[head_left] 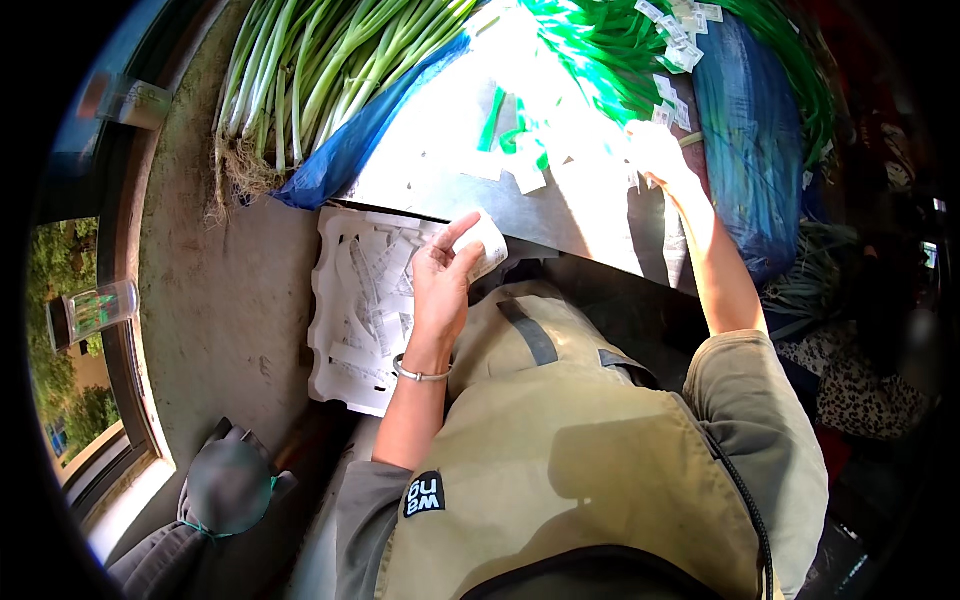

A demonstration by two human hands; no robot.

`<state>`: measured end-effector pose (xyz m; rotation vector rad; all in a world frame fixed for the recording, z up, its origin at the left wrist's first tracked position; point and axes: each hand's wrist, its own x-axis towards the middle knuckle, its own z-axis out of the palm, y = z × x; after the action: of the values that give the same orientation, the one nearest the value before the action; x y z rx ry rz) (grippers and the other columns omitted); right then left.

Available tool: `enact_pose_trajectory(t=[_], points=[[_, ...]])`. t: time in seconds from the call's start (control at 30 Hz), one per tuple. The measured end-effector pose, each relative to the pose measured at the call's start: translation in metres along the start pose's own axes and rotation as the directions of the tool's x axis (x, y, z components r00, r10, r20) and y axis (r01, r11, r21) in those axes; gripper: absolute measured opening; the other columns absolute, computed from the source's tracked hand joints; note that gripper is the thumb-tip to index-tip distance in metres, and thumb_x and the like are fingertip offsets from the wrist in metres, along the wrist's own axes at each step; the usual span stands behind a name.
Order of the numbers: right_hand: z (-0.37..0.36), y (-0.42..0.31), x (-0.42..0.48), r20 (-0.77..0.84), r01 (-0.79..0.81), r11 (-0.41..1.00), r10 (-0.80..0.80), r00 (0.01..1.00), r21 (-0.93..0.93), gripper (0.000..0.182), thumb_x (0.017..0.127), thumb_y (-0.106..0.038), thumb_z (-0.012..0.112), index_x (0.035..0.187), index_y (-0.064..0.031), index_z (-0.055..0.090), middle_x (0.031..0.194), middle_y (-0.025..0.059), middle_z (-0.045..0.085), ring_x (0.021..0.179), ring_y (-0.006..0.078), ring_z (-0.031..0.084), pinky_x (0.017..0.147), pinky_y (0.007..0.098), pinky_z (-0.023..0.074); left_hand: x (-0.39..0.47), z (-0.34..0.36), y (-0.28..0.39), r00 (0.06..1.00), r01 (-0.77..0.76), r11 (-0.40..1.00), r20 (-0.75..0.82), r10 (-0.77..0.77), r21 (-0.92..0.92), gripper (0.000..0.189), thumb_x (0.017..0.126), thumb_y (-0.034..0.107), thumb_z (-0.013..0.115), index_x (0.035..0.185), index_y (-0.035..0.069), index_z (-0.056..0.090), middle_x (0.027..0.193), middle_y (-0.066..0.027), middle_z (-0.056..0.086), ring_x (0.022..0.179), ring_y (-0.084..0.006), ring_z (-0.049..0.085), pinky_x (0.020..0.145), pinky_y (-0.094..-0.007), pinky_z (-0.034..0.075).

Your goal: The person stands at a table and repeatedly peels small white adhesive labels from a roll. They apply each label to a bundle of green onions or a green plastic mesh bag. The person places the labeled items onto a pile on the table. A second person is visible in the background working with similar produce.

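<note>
My left hand holds a small roll of white labels between thumb and fingers, at the table's near edge. Over the right part of the metal table, my right hand is washed out by sunlight; something small and pale shows under its fingers, but its grip is unclear. Just beyond it lie green tie strips with white labels on their ends. A few more green strips and loose labels lie in the glare at the table's middle.
Spring onions with roots lie on blue plastic at the left. A long bundle in blue plastic lies at the right. Below the table's left edge stands a white foam box holding paper strips. A glass jar stands by the window.
</note>
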<state>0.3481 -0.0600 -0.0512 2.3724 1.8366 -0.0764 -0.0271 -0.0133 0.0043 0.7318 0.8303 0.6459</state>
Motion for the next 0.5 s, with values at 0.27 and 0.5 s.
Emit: enact_pose_trajectory(t=[0.27,0.5], points=[[-0.084,-0.21,-0.1,-0.14,0.145,0.196,-0.039,0.989,0.97,0.023,0.079,-0.006,0.064,0.102,-0.0016,0.063,0.084,0.0066,0.061,0.073,0.0121,0.056,0.063,0.0241,0.0453,0.001,-0.006,0.008,0.999,0.036,0.999,0.027,-0.037,0.017,0.029,0.09,0.017,0.051,0.108,-0.003,0.061,0.085,-0.001,0.062,0.067,-0.0002,0.046,0.05,-0.0139,0.031],[-0.066,-0.225,-0.118,-0.04,0.026,0.094,0.154,0.987,0.995,0.013,0.08,-0.007,0.065,0.09,0.0019,0.064,0.076,0.0031,0.062,0.069,0.0066,0.054,0.062,0.0219,0.0451,-0.002,-0.004,0.001,0.993,-0.112,0.962,0.058,0.1,0.25,0.031,0.092,0.022,0.051,0.107,-0.003,0.063,0.095,-0.0044,0.064,0.08,-0.0051,0.052,0.071,-0.0201,0.042]])
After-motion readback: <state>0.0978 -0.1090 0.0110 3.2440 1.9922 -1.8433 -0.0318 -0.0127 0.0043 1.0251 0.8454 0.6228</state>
